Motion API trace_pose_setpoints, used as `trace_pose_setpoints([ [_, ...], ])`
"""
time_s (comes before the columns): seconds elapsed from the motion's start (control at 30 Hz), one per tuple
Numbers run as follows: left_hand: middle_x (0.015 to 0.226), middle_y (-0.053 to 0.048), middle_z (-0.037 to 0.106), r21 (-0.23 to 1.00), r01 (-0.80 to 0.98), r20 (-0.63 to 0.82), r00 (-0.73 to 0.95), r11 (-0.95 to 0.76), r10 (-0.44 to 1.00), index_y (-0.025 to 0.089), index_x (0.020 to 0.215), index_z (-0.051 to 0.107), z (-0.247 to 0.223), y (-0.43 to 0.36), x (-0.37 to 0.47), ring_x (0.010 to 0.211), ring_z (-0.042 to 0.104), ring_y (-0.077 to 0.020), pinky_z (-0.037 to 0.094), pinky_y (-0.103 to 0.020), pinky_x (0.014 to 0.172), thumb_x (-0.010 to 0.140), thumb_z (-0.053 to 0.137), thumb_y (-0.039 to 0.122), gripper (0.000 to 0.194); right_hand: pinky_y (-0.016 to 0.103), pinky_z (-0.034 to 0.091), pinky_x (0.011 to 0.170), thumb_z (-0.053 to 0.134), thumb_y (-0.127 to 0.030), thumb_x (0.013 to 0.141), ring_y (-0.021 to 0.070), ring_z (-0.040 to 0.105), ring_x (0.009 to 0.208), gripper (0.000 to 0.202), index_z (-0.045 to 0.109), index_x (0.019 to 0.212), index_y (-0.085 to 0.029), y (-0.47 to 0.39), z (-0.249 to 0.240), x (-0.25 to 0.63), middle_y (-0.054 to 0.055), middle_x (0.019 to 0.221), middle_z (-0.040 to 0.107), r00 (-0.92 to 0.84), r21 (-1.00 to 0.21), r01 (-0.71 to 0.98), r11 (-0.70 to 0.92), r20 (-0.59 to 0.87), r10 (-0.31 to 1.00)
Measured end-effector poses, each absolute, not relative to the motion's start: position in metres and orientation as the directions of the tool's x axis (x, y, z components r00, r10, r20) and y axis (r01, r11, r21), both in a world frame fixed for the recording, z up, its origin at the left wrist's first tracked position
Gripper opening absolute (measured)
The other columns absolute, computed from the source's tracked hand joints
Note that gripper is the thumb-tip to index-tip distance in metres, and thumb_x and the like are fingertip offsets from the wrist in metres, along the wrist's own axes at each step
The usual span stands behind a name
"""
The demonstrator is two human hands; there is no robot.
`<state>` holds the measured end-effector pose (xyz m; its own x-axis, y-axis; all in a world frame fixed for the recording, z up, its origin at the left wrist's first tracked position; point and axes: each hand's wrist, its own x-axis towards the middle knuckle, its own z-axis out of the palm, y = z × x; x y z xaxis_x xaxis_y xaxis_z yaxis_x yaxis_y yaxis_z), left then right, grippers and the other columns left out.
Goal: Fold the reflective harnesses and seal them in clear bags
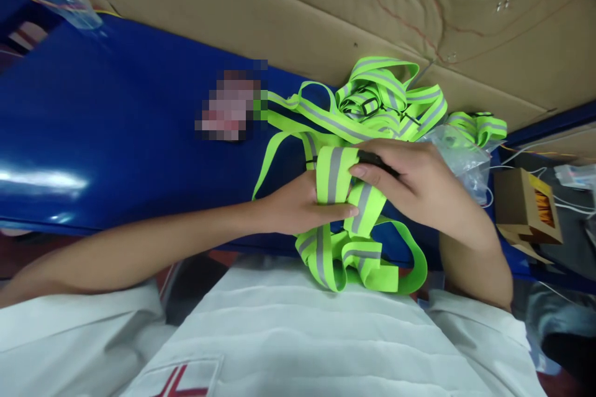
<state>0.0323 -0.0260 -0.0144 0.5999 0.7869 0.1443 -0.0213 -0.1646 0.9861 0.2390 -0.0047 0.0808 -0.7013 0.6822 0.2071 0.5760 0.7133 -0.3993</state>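
Note:
My left hand [307, 203] is closed on a neon-green reflective strap [333, 180] with a grey stripe, its thumb lying across the band. Pinched between the thumb and fingers of my right hand [410, 180] is a black buckle [378, 161] attached to the same strap. Loose lengths of the strap hang below my hands, in front of the white shirt. Just beyond lies a tangled heap of matching straps [386, 99], with a small black slider among them. The fingertips of both hands are partly hidden by the strap.
A blue table [139, 118] runs beneath, with a cardboard-covered wall [279, 12] behind it. At the right are a clear plastic bag [465, 158], another bundle of straps [477, 128] and an open cardboard box [526, 205]. A clear cup [69, 3] lies far left; a pixelated patch sits mid-table.

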Motion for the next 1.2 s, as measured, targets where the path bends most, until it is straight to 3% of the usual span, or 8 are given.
trace_pose_setpoints([
  [0.27,0.080,-0.001,0.063,0.987,-0.063,0.143,0.768,-0.148,0.624,0.016,0.085,0.066,-0.009,-0.026,0.032,0.080,0.057,-0.0151,0.049,-0.027,0.075,0.100,0.064,0.037,0.026,0.027,0.043,0.058,0.051,-0.050,0.109,0.0124,0.060,0.060,0.046,0.062,0.074,-0.021,0.002,0.093,0.245,-0.002,0.068,0.066,-0.637,-0.607,0.577,0.546,0.084,0.766],
  [0.5,0.074,0.001,0.057,0.995,-0.085,0.031,0.707,0.042,0.707,0.017,0.080,0.061,-0.015,-0.028,0.036,0.069,0.053,-0.0129,0.045,-0.025,0.065,0.097,0.067,0.043,0.031,0.029,0.039,0.059,0.049,-0.063,0.106,0.0142,0.054,0.059,0.053,0.059,0.073,-0.023,0.000,0.089,0.243,-0.002,0.061,0.055,-0.590,-0.413,0.681,0.605,0.180,0.787],
  [0.7,0.090,-0.005,0.072,0.967,-0.109,-0.115,0.614,0.228,0.781,0.016,0.092,0.070,-0.012,-0.030,0.043,0.088,0.069,-0.0224,0.056,-0.034,0.079,0.084,0.082,0.045,0.032,0.029,0.043,0.063,0.051,-0.051,0.108,0.0135,0.057,0.061,0.045,0.059,0.075,-0.022,0.000,0.078,0.230,-0.002,0.064,0.058,-0.566,-0.389,0.684,0.617,0.250,0.785],
  [0.8,0.100,-0.007,0.076,0.950,-0.137,-0.187,0.472,0.282,0.861,0.015,0.102,0.073,-0.011,-0.033,0.046,0.095,0.071,-0.0257,0.059,-0.037,0.083,0.074,0.091,0.042,0.043,0.032,0.051,0.072,0.052,-0.045,0.109,0.0174,0.068,0.075,0.033,0.068,0.088,-0.024,0.000,0.072,0.223,0.001,0.081,0.071,-0.556,-0.394,0.672,0.627,0.290,0.779],
  [0.87,0.102,-0.007,0.077,0.941,-0.186,-0.187,0.416,0.284,0.890,0.015,0.103,0.073,-0.011,-0.035,0.048,0.096,0.072,-0.0251,0.059,-0.036,0.082,0.073,0.092,0.039,0.042,0.036,0.056,0.089,0.052,-0.041,0.109,0.0216,0.072,0.101,0.024,0.069,0.114,-0.025,-0.003,0.071,0.221,0.005,0.113,0.075,-0.552,-0.407,0.642,0.650,0.343,0.760],
  [0.97,0.103,-0.005,0.078,0.911,-0.315,-0.149,0.354,0.267,0.924,0.017,0.102,0.075,-0.011,-0.034,0.047,0.100,0.073,-0.0252,0.060,-0.036,0.086,0.074,0.093,0.038,0.039,0.043,0.055,0.103,0.058,-0.041,0.106,0.0277,0.063,0.127,0.038,0.057,0.140,-0.025,-0.011,0.069,0.226,0.012,0.147,0.060,-0.472,-0.406,0.653,0.640,0.443,0.762],
  [1.07,0.105,-0.004,0.080,0.881,-0.428,-0.095,0.253,0.200,0.963,0.019,0.101,0.075,-0.008,-0.030,0.045,0.104,0.074,-0.0252,0.060,-0.036,0.093,0.076,0.092,0.038,0.036,0.045,0.057,0.095,0.067,-0.047,0.100,0.0284,0.067,0.115,0.044,0.056,0.135,-0.024,-0.024,0.064,0.236,0.013,0.133,0.063,-0.390,-0.452,0.696,0.557,0.413,0.823],
  [1.2,0.114,-0.004,0.079,0.836,-0.536,-0.023,0.182,0.119,0.983,0.019,0.106,0.075,-0.008,-0.024,0.043,0.113,0.073,-0.0250,0.058,-0.038,0.102,0.083,0.088,0.033,0.030,0.034,0.053,0.070,0.067,-0.045,0.101,0.0189,0.068,0.074,0.022,0.065,0.106,-0.023,-0.037,0.054,0.244,0.002,0.090,0.073,-0.425,-0.419,0.750,0.512,0.288,0.858],
])
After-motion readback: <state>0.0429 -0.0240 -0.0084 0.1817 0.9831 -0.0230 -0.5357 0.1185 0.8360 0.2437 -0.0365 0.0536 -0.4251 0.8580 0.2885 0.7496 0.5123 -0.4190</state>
